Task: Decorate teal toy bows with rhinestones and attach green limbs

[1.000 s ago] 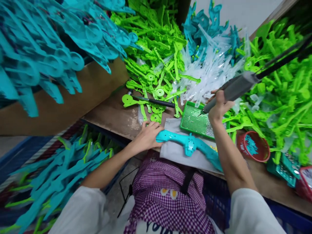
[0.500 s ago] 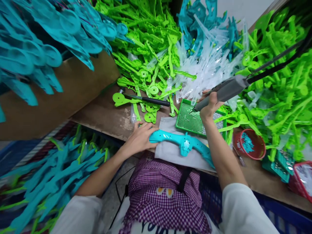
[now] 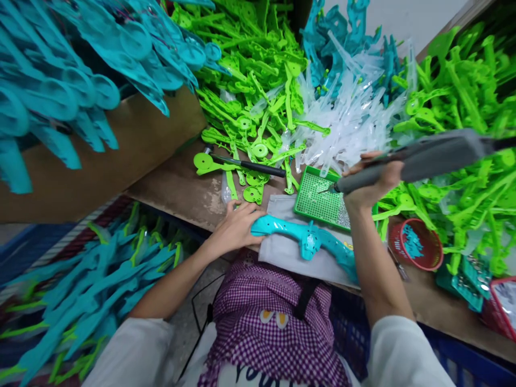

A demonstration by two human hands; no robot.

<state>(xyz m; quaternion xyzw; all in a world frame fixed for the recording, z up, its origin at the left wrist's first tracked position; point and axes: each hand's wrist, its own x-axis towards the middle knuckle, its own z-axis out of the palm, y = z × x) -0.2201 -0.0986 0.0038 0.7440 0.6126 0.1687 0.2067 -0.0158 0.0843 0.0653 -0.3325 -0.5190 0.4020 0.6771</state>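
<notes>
My left hand (image 3: 239, 226) is closed around the left end of a turquoise plastic part (image 3: 286, 228), long and curved like a toy bow, lying on a grey cloth (image 3: 278, 255). In my right hand (image 3: 373, 185) is a grey electric screwdriver (image 3: 435, 153), held nearly level with its cable end to the right. Its bit points left over a green perforated tray (image 3: 316, 205). Small silvery screws (image 3: 342, 215) lie in the tray, partly hidden by my right hand and forearm. That forearm crosses above the right end of the turquoise part.
A hammer (image 3: 258, 167) lies behind my left hand among bright green plastic pieces (image 3: 258, 107). Clear plastic pieces (image 3: 346, 118) are heaped behind the tray. A red basket (image 3: 435, 252) of small turquoise bits stands right. Turquoise parts fill a cardboard box (image 3: 161, 140) at left.
The screwdriver has swung to a more level angle, its rear end moving right, while its bit stays over the tray. My left hand keeps its hold on the turquoise part. The view shifts slightly.
</notes>
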